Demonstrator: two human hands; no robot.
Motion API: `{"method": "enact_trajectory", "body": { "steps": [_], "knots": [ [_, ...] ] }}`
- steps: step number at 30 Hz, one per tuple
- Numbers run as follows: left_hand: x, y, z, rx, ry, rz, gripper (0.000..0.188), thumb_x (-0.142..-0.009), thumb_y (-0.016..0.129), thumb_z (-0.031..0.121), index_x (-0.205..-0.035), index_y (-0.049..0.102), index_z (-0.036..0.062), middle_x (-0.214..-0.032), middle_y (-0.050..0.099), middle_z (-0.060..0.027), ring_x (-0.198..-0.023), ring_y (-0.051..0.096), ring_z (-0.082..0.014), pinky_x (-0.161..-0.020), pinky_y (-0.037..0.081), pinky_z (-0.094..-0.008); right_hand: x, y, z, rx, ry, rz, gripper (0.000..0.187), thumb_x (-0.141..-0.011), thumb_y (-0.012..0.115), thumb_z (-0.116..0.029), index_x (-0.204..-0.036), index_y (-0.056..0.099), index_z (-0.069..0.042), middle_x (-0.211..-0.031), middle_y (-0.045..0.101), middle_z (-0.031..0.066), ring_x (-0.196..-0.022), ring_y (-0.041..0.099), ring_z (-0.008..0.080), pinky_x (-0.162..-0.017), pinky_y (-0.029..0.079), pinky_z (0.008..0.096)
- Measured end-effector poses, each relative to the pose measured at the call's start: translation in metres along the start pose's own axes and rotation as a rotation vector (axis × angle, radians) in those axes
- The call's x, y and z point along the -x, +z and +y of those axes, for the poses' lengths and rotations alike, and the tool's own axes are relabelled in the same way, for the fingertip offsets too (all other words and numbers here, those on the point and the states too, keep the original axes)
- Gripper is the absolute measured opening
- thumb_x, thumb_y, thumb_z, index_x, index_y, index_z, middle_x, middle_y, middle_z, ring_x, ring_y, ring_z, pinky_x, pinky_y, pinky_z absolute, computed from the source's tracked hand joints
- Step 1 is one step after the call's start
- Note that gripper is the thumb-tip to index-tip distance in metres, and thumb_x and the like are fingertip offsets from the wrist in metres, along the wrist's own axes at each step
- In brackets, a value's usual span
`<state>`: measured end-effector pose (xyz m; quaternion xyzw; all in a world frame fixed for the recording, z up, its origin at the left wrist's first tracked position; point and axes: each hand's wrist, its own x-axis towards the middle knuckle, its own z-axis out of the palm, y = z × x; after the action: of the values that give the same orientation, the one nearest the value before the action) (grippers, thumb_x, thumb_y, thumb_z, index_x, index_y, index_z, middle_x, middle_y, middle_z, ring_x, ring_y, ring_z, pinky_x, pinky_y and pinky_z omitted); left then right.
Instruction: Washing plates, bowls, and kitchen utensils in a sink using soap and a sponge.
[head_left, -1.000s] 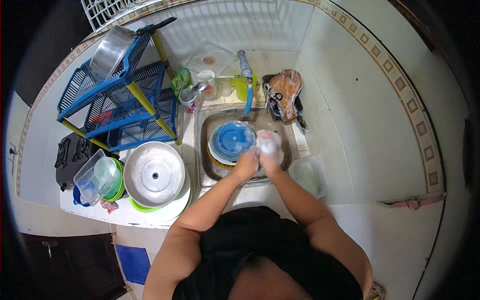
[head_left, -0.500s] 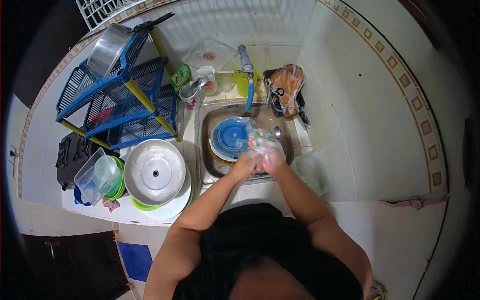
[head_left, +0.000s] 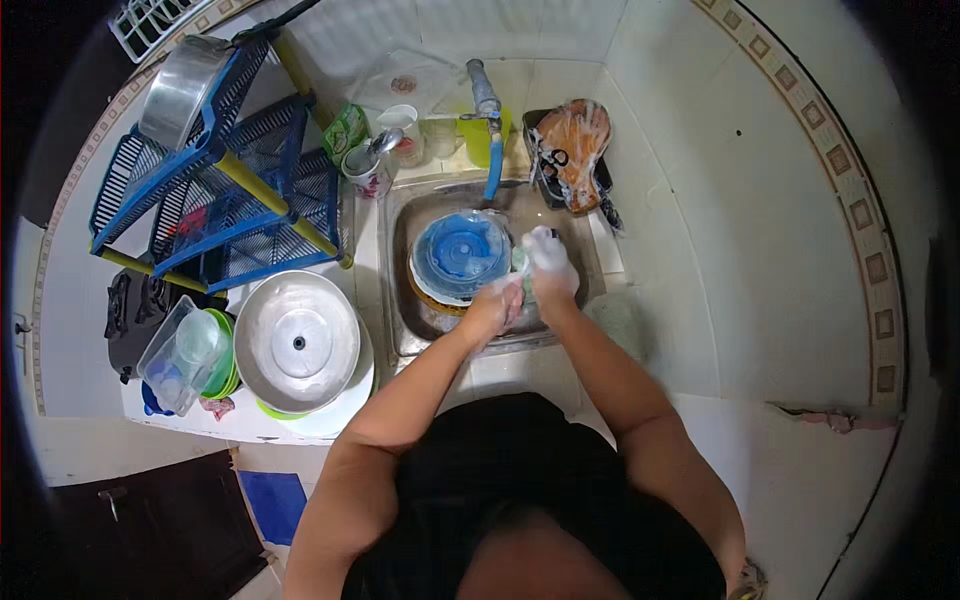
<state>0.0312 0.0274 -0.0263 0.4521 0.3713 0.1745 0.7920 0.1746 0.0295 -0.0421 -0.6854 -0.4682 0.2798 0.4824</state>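
Over the right part of the metal sink (head_left: 398, 262), my two hands are close together and coated in white suds. My right hand (head_left: 552, 282) is closed round a foamy green sponge (head_left: 519, 262), with thick foam over its fingers. Just left of it and lower, my left hand (head_left: 492, 308) is closed on something that the suds and fingers hide. Beside them in the sink sits a wet blue bowl (head_left: 462, 250), stacked on a white-rimmed dish and a brownish one. A tap with a blue hose (head_left: 495, 165) hangs over the sink's back edge.
A soapy wooden board (head_left: 575, 140) leans in a black tray behind the sink, right. Cups (head_left: 368, 172) with a spoon stand back left. Left are a blue tiered rack (head_left: 225, 165), a large metal pan (head_left: 298, 340) on plates, and plastic containers (head_left: 190, 350). A clear tub (head_left: 617, 325) sits right.
My right hand has shifted slightly up and right, apart from my left. The spoon head that showed beside my hands no longer shows. The whole view has shifted a little.
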Motion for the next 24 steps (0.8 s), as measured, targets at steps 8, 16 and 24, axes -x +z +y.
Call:
{"method": "enact_trajectory", "body": {
  "steps": [8,16,24],
  "knots": [
    [-0.032,0.001,0.009,-0.010,-0.078,0.043,0.028,-0.092,0.042,0.035,-0.084,0.050,0.0097,-0.063,0.046,0.0011,-0.052,0.040,-0.0093,-0.045,0.035,-0.0243,0.023,0.006,0.017,-0.207,0.177,0.164,0.023,-0.084,0.054,-0.025,-0.100,0.058,-0.009,-0.098,0.057,0.0107,-0.083,0.058,0.0246,-0.067,0.046,0.0341],
    [-0.051,-0.006,-0.068,-1.032,0.360,-0.138,0.032,-0.084,0.054,0.026,-0.091,0.057,-0.0054,-0.089,0.056,-0.0219,-0.085,0.054,-0.0324,-0.077,0.043,-0.0374,-0.074,-0.061,0.027,0.183,-0.040,-0.107,0.024,-0.078,0.058,-0.031,-0.090,0.063,-0.011,-0.088,0.061,0.0110,-0.084,0.060,0.0275,-0.069,0.048,0.0386],
    [-0.104,-0.040,-0.150,-1.691,0.383,-0.260,0.036,-0.074,0.045,-0.002,-0.109,0.052,-0.0019,-0.113,0.053,-0.0213,-0.105,0.055,-0.0307,-0.088,0.045,-0.0352,-0.203,-0.069,-0.038,0.907,-0.103,-0.191,0.035,-0.071,0.057,-0.046,-0.087,0.067,-0.016,-0.089,0.064,0.0130,-0.082,0.062,0.0305,-0.072,0.048,0.0376]
  ]
}}
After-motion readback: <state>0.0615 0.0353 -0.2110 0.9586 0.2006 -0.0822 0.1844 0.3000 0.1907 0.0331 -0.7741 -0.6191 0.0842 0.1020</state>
